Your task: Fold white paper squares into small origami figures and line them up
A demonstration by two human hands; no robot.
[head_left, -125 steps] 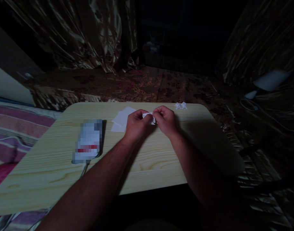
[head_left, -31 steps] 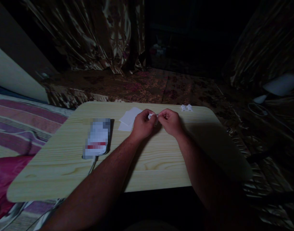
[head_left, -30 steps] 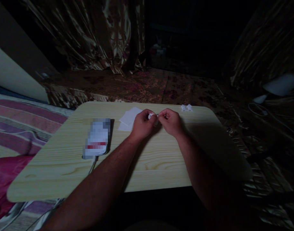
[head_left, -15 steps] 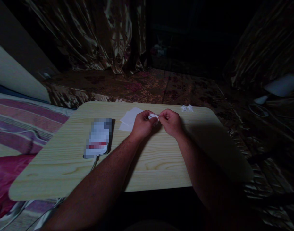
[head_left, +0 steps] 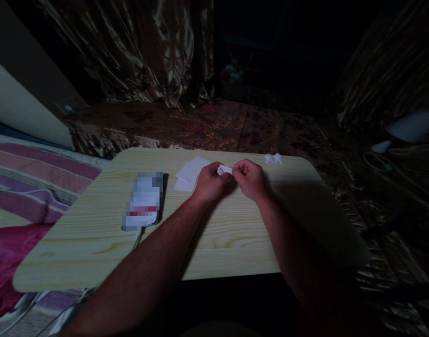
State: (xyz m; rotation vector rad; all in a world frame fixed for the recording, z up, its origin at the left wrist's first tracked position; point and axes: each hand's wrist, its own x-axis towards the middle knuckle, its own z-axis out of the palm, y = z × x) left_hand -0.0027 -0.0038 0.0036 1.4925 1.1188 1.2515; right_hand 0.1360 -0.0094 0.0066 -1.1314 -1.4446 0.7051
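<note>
My left hand (head_left: 209, 182) and my right hand (head_left: 249, 178) meet over the far middle of a small light wooden table (head_left: 186, 234). Both are closed in a pinch on a small folded piece of white paper (head_left: 224, 170) held between the fingertips, just above the tabletop. A small stack of white paper squares (head_left: 189, 172) lies just left of my left hand. Two tiny folded white paper shapes (head_left: 273, 158) sit near the table's far right edge, beyond my right hand.
A phone (head_left: 144, 202) with a cable lies on the table's left half. A striped blanket (head_left: 28, 187) is on the left. Dark shiny patterned fabric (head_left: 207, 124) covers the floor and hangs behind. White objects and a cord (head_left: 386, 150) lie at the right.
Both hands have stayed together on the folded paper, with only small finger movements. The view has shifted slightly since the oldest frame.
</note>
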